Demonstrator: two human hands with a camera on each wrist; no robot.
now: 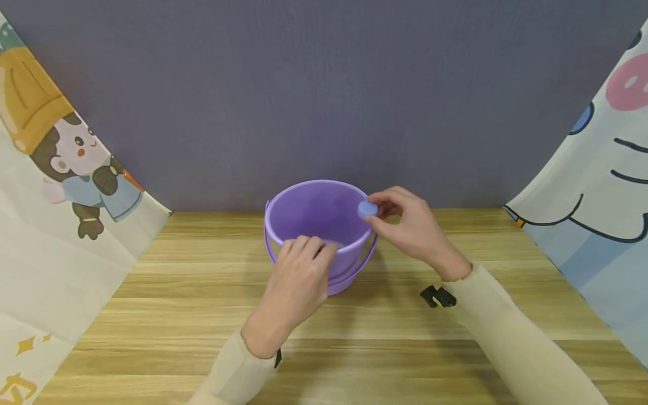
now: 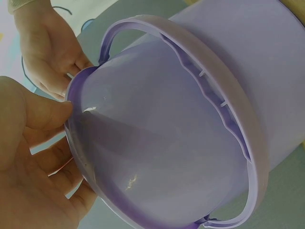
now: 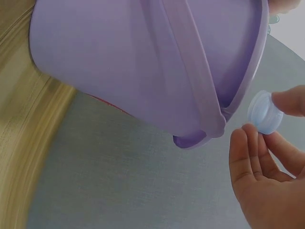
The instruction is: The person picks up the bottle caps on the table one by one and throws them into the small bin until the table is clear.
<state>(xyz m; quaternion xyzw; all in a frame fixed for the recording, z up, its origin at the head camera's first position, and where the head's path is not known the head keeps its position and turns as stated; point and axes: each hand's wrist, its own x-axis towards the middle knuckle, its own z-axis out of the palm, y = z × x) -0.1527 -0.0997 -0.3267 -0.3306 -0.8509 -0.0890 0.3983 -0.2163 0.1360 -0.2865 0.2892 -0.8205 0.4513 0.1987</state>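
A purple bucket [image 1: 346,264] stands upright on the wooden table, its mouth facing up. My left hand [image 1: 301,275] grips the near rim; in the left wrist view its thumb lies on the outer side and the fingers go over the edge. The bucket's handle [image 2: 228,90] hangs down along the near wall. Between thumb and fingertips, my right hand [image 1: 412,228] pinches a small light-blue bottle cap [image 1: 367,210] at the right side of the rim. The right wrist view shows the cap [image 3: 264,114] as translucent and hollow, apart from the bucket. The bucket's bottom is partly hidden.
The wood-grain table [image 1: 202,315] extends around the bucket. Behind it rises a dark grey backdrop [image 1: 324,95]. Printed cartoon cloths hang at the left [image 1: 66,197] and right. A black strap buckle [image 1: 437,296] shows by the right sleeve.
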